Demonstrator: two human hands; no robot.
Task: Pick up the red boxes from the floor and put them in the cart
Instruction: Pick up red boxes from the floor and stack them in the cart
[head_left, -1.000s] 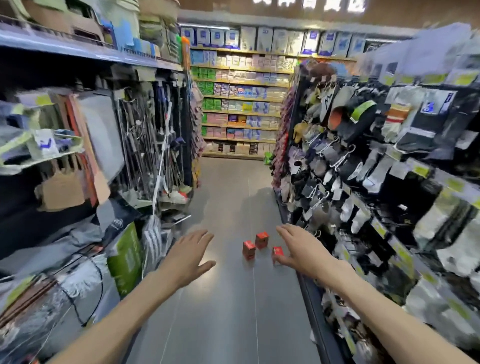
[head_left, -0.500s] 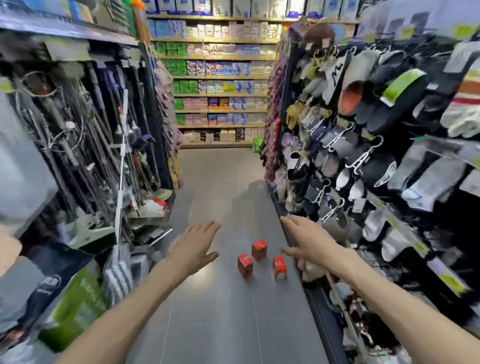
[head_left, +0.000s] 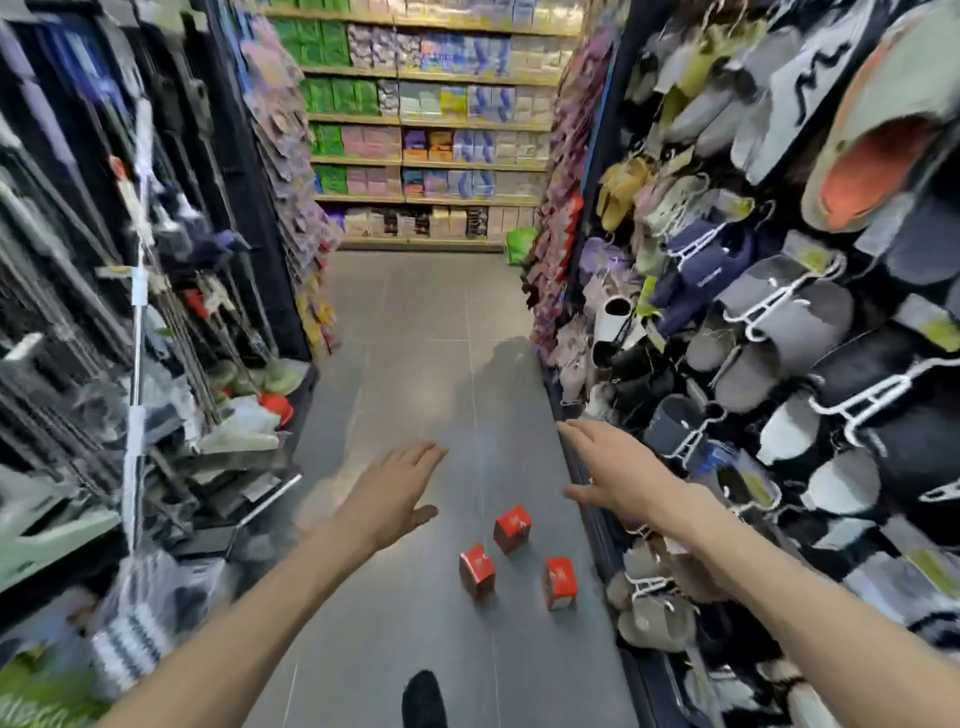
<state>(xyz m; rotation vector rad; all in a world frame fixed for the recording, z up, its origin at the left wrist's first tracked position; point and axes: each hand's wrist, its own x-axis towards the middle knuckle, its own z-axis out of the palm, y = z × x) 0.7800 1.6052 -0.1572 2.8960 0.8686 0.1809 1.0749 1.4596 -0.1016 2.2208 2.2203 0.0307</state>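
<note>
Three small red boxes stand close together on the grey tiled floor of a shop aisle: a left box (head_left: 477, 570), a far box (head_left: 512, 528) and a right box (head_left: 559, 582). My left hand (head_left: 395, 493) hovers flat, palm down, above and to the left of them, fingers straight and holding nothing. My right hand (head_left: 615, 470) is stretched forward to the right of the boxes, fingers spread and empty. Neither hand touches a box. No cart is in view.
Racks of mops and cleaning tools (head_left: 171, 332) line the left side. Hanging slippers (head_left: 769, 322) fill the rack on the right, whose base runs close beside the boxes. Shelves of packaged goods (head_left: 426, 130) close the far end. My dark shoe (head_left: 423, 699) shows at the bottom.
I have walked forward along the aisle, so the red boxes now lie nearer and lower in view. Both hands stay outstretched and empty.
</note>
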